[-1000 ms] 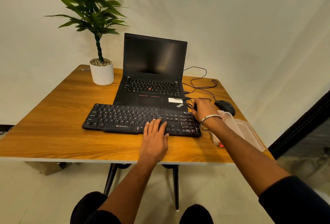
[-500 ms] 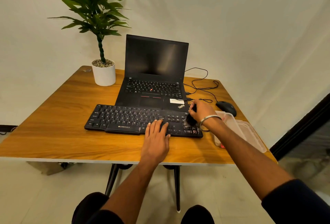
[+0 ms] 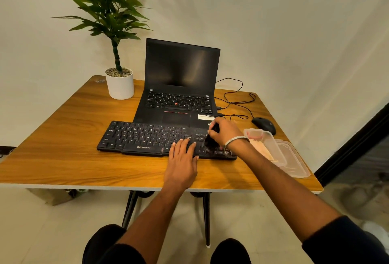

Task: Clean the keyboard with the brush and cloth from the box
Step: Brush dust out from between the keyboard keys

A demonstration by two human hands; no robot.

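While left hand point(image 3: 181, 159) pins keyboard point(image 3: 151, 137), brush point(image 3: 211, 142) (bristles down) in rt hand point(image 3: 226, 133).

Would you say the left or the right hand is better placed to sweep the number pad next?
The right hand: it already holds the brush over that end of the keyboard, while the left hand lies flat, steadying it.

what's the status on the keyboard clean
Right hand brushing keyboard's right end with brush. Left hand flat, steadying it. Nothing in the way.

Matt black plastic keyboard point(image 3: 151, 137); glossy wood-grain table point(image 3: 63, 137); clear plastic box point(image 3: 280, 150)
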